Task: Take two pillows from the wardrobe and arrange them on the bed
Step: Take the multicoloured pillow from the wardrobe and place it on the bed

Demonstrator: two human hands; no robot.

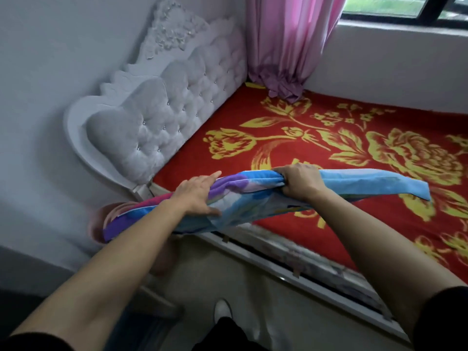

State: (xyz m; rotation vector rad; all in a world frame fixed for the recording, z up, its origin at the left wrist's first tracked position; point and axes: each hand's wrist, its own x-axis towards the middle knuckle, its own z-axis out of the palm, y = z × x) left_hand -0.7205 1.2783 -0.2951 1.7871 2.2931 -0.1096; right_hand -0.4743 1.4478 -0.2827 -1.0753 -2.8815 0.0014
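Observation:
A flat pillow [253, 201] in a blue, purple and pink patterned cover hangs over the near edge of the bed [316, 138], close to the headboard end. My right hand [298, 182] is clenched on the bunched top edge of the pillow. Further left, my left hand [200, 192] lies on the pillow with fingers stretched out, thumb against the cover. The bed carries a red blanket with yellow flowers. No second pillow or wardrobe is in view.
A white tufted headboard [162, 112] stands against the wall at the left. A pink curtain [291, 44] hangs into the far corner of the bed below a window [405, 8]. A pinkish round object [101, 219] sits under the pillow's left end. The bed's side rail [291, 259] runs diagonally.

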